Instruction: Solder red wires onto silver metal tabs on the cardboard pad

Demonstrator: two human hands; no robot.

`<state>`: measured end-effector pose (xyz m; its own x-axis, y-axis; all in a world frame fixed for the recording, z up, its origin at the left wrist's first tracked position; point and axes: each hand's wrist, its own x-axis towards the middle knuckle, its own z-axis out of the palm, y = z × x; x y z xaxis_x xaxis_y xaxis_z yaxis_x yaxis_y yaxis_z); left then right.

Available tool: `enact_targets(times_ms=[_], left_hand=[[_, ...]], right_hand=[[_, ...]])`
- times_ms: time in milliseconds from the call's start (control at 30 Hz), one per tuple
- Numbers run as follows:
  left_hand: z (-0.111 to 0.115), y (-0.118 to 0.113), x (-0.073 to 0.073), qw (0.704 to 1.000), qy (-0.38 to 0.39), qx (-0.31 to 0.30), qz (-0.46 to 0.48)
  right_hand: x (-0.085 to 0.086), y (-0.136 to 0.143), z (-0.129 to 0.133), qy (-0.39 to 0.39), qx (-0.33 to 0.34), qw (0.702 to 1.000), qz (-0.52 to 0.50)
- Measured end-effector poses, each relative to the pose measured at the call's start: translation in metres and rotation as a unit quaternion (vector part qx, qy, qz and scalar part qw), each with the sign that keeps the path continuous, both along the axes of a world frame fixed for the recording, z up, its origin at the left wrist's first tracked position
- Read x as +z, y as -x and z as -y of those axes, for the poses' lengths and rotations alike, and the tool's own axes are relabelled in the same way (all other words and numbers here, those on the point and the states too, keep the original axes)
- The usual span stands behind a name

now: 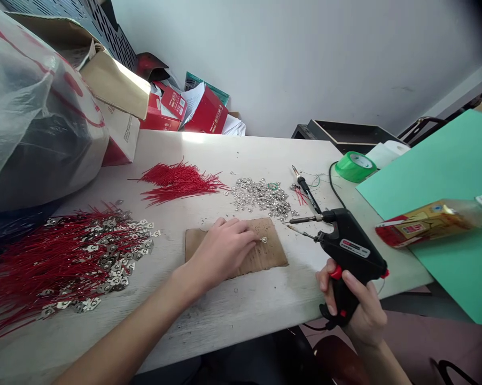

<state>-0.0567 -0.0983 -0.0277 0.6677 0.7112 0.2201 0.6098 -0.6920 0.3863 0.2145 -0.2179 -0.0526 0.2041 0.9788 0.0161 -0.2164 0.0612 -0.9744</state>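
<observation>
My right hand [355, 305] is wrapped around the handle of a black soldering gun [351, 243], with fingers by its red trigger. The gun's tip points left, just beyond the right edge of a piece of cardboard [275, 254]. Over that cardboard is my left hand [228, 246], its fingers bent together and pointing down; whatever they pinch is hidden. Right beside those fingertips lies a small metal tab [264, 240]. Behind the cardboard is a pile of loose metal tabs [261, 197]. Bundles of red wires [177, 182] lie farther back on the left.
Red wires with metal tabs attached [84, 256] form a large heap at left, below a plastic bag [36, 117]. A soldering iron [307, 190], green tape [355, 166] and a bottle [433, 219] are on the right. Red boxes [207, 112] stand along the wall.
</observation>
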Motion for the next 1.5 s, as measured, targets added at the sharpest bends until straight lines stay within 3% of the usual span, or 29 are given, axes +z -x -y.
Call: enact_targets(times_ms=[267,467,700,1067,1267,1500], left_hand=[[0.005,-0.004,0.002,0.999,-0.021,-0.008,-0.046],[0.007,-0.004,0.002,0.999,-0.009,0.0,-0.033],[0.009,-0.003,0.001,1.0,-0.007,-0.005,-0.013],[0.006,-0.005,-0.001,0.997,-0.027,0.057,-0.048],[0.002,-0.006,-0.001,0.998,-0.015,0.041,-0.045],[-0.006,-0.012,-0.008,0.998,-0.055,0.0,-0.022]], right_hand=[[0.0,-0.002,0.002,0.011,0.011,1.0,-0.018],[-0.001,-0.002,0.001,-0.014,-0.018,1.0,0.02],[-0.003,-0.002,0.001,-0.023,-0.008,0.999,0.037],[-0.004,-0.003,0.001,-0.023,-0.009,0.999,0.035],[-0.001,-0.002,0.002,-0.019,-0.006,0.999,0.038],[0.0,-0.001,0.001,-0.012,-0.011,0.999,0.046]])
